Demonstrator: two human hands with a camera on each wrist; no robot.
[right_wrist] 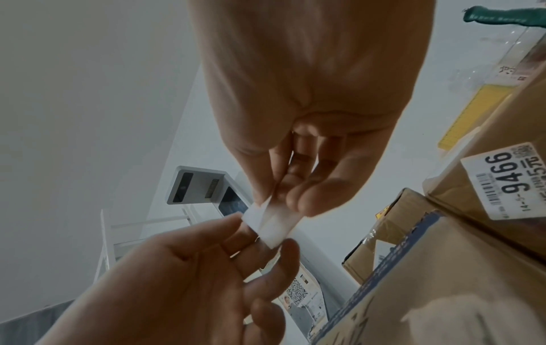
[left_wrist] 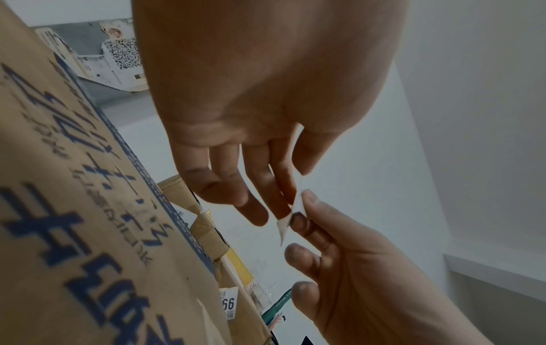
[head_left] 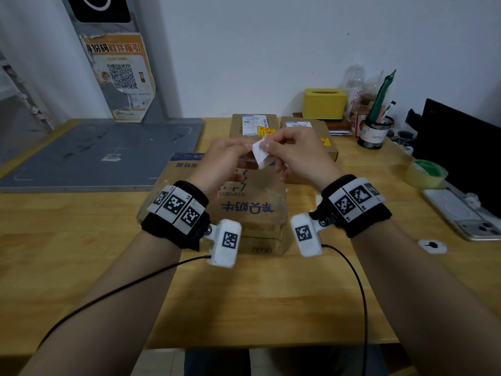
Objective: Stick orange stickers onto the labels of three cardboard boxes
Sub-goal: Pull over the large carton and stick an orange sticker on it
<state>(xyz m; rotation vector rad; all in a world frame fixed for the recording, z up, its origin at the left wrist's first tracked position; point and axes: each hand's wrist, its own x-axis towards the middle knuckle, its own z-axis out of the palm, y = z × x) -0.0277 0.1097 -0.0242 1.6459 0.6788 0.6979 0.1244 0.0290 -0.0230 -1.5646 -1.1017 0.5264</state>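
Your left hand point(head_left: 219, 158) and right hand point(head_left: 295, 156) pinching a white paper slip point(head_left: 260, 156), brown cardboard box point(head_left: 244, 210) with blue Chinese print beneath, white label point(right_wrist: 505, 184) reading 9466.

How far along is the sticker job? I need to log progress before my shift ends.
Two look done: the far left box shows an orange sticker by its label, and the far right box shows one too. In hand: the left hand and right hand pinch a white sticker slip, apparently peeling it. Left: the near large box shows no orange sticker yet.
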